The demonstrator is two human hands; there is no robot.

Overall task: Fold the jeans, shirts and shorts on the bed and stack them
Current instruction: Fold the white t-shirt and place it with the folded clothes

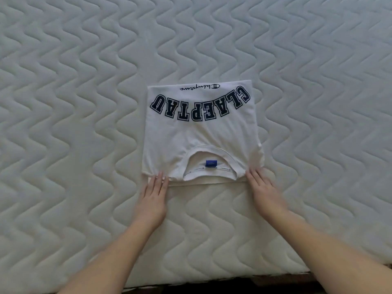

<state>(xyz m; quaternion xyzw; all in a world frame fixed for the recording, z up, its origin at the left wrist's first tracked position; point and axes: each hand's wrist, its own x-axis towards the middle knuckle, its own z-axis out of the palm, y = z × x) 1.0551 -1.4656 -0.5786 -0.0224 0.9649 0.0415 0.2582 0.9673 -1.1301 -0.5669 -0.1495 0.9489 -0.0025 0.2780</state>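
A white shirt [201, 134] lies folded into a rectangle in the middle of the bed, with dark block letters upside down across its far half and the collar with a blue tag toward me. My left hand [153, 196] lies flat with straight fingers, its fingertips on the shirt's near left corner. My right hand [264, 189] lies flat too, with fingertips touching the near right corner. Neither hand grips the cloth. No jeans or shorts are in view.
The bed's white quilted mattress [74, 124] with a wavy pattern spreads on all sides of the shirt. Its near edge [212, 281] runs along the bottom, with a dark floor below.
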